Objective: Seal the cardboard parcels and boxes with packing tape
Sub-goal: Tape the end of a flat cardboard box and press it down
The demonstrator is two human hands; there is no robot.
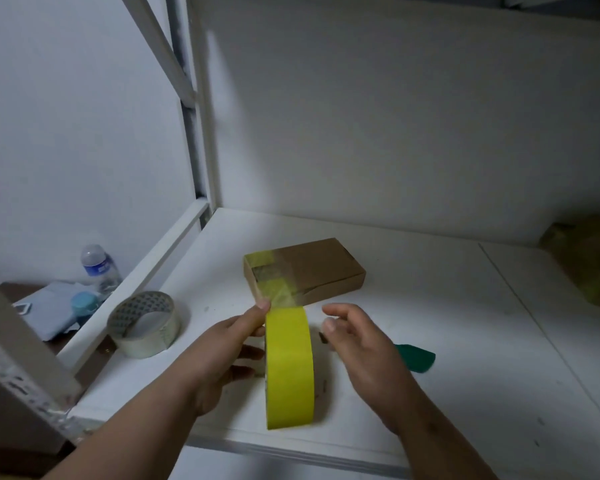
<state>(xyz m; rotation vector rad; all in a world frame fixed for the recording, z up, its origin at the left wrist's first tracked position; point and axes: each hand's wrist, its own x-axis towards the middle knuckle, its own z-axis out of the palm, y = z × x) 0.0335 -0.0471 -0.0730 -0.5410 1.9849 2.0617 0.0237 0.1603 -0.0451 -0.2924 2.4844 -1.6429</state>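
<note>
Left hand (222, 355) fingers curled round the upright yellow tape roll (289, 367) at the shelf's front, right hand (357, 341) loosely spread and empty beside it; roll looks light and stiff, best gripped by its sides, thin strip running to the cardboard box (321, 268) likely clingy.

A box (303, 270) sits on the shelf (430, 306). In front of it, two hands hold up a tape roll (289, 367). Another roll (145, 323) lies to the left. A bottle (99, 266) stands farther left, off the shelf.
</note>
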